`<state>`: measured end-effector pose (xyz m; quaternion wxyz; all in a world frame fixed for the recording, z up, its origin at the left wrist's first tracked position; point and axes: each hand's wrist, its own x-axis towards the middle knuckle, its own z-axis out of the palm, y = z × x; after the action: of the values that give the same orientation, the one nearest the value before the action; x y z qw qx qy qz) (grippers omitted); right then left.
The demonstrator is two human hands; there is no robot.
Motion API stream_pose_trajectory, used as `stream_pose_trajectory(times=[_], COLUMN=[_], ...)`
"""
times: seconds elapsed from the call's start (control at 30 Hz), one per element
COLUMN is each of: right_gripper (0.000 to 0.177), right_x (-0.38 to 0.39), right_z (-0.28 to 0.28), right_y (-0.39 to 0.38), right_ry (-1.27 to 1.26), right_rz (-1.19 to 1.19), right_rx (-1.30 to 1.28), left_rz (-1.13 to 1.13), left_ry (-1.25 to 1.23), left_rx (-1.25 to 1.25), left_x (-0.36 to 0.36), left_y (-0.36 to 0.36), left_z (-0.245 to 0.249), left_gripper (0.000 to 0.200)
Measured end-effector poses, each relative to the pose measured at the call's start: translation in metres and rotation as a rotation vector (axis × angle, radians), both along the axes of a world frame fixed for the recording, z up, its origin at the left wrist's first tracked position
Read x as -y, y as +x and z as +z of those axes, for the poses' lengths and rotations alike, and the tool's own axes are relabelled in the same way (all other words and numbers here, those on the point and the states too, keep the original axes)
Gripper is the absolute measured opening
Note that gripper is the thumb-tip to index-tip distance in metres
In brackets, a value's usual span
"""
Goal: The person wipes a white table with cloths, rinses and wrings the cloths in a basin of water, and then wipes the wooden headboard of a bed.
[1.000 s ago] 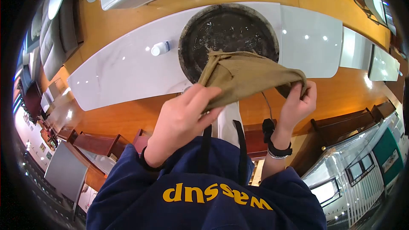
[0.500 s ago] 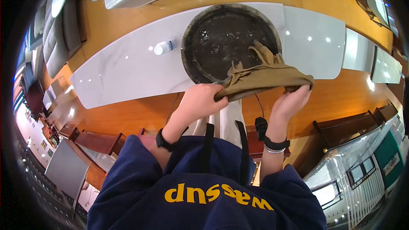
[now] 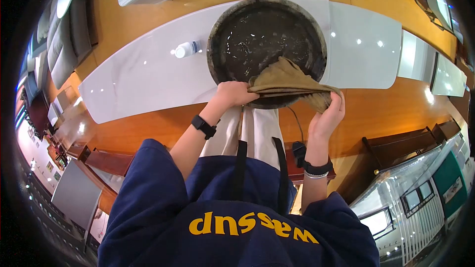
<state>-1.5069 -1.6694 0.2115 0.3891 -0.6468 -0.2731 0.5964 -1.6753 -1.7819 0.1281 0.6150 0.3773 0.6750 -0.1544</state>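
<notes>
A folded olive-brown cloth (image 3: 284, 79) lies across the near rim of a large round dark tray (image 3: 262, 29) on a white table. My left hand (image 3: 233, 94) grips the cloth's left end at the tray's near edge. My right hand (image 3: 327, 116) holds the cloth's right end, fingers curled under it just off the tray's rim. The tray's surface looks wet and speckled with bits.
A small white bottle (image 3: 185, 49) lies on the white table (image 3: 148, 79) left of the tray. More white tables (image 3: 366, 44) adjoin to the right and behind. Wooden chairs (image 3: 114, 163) stand near my legs on the orange floor.
Both hands have moved the cloth down and forward onto the tray's near rim. The cloth, held up and spread before, is now folded flatter and narrower.
</notes>
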Motion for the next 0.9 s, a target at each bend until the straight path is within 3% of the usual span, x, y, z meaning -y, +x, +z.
stream_pose_trajectory(times=[0.13, 0.2, 0.23, 0.3, 0.4, 0.5, 0.57, 0.6, 0.67, 0.73, 0.8, 0.83, 0.9], right_gripper=[0.01, 0.01, 0.01, 0.013, 0.021, 0.018, 0.014, 0.014, 0.017, 0.02, 0.02, 0.021, 0.02], right_x=[-0.005, -0.009, -0.01, -0.015, -0.018, -0.008, 0.005, 0.01, 0.016, 0.015, 0.011, 0.013, 0.023], right_z=[-0.01, -0.016, -0.027, -0.062, -0.125, -0.176, -0.2, -0.211, -0.227, -0.227, -0.226, -0.227, -0.227], right_y=[0.007, 0.004, 0.0, -0.003, -0.014, -0.02, -0.018, -0.017, -0.017, -0.018, -0.015, -0.015, -0.018], right_ry=[0.069, 0.075, 0.168, 0.279, 0.447, 0.59, 0.602, 0.594, 0.602, 0.538, 0.354, 0.3, 0.301], right_rz=[0.064, 0.289, 0.44, 0.748, 0.987, 1.185, 1.603, 1.604, 1.915, 1.963, 1.654, 1.558, 1.621], right_rx=[-0.006, 0.067, 0.147, 0.425, 0.668, 0.806, 0.901, 0.898, 1.034, 1.037, 1.026, 1.097, 1.161], left_rz=[0.091, 0.402, 0.381, 0.355, 0.324, 0.229, -0.045, -0.048, -0.315, -0.339, 0.088, 0.198, 0.204], left_ry=[0.255, 0.511, 0.645, 0.654, 0.64, 0.424, 0.416, 0.41, 0.336, 0.295, 0.209, 0.178, 0.175], left_rx=[-0.159, -0.188, -0.242, -0.283, -0.331, -0.285, -0.263, -0.26, -0.198, -0.17, -0.305, -0.299, -0.257], left_x=[0.0, 0.004, 0.008, 0.013, 0.009, 0.006, 0.004, 0.004, 0.002, -0.002, -0.007, -0.008, -0.004], left_y=[-0.005, -0.008, -0.009, -0.013, -0.017, -0.015, -0.003, 0.0, 0.001, -0.004, -0.004, -0.006, -0.001], left_z=[0.022, 0.019, 0.009, -0.016, -0.056, -0.085, -0.095, -0.099, -0.106, -0.113, -0.115, -0.115, -0.119], left_gripper=[0.038, 0.033, 0.03, 0.031, 0.031, 0.041, 0.043, 0.043, 0.045, 0.046, 0.049, 0.051, 0.051])
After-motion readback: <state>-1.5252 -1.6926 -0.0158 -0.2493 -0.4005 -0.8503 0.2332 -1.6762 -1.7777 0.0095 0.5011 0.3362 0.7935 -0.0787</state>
